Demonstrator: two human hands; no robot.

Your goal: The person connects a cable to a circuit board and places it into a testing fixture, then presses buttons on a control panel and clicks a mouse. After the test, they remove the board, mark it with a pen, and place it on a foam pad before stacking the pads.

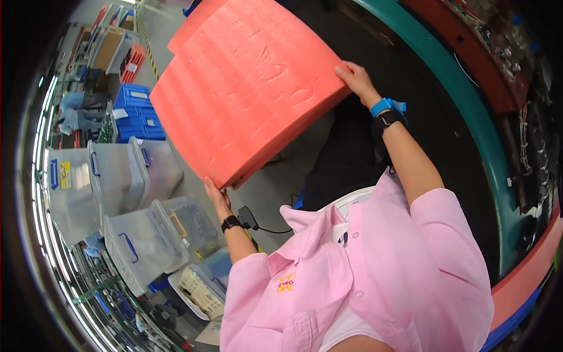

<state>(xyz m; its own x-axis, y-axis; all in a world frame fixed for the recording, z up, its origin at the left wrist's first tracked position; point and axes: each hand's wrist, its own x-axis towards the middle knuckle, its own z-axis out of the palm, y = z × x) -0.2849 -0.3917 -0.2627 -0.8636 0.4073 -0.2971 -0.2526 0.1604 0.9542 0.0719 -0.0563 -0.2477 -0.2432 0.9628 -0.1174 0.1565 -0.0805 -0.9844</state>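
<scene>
A large salmon-red foam block point(246, 88) with dents across its broad face is held up in front of me between both hands. My left hand point(217, 196) grips its lower left corner, and a black band sits on that wrist. At the right edge of the foam, my right hand point(358, 82) has its thumb on the face, while the other fingers are partly hidden behind. A blue strap point(387, 106) and a dark watch circle my right wrist. Behind the top left of the block another piece of the same red foam point(190, 26) shows.
Clear plastic storage boxes point(138, 240) with lids are stacked at the left, with blue crates point(139, 114) beyond them. On the right runs a green-edged bench point(489, 146), with a red foam tray point(484, 58) of small parts on it. Another person point(82, 111) is at the far left.
</scene>
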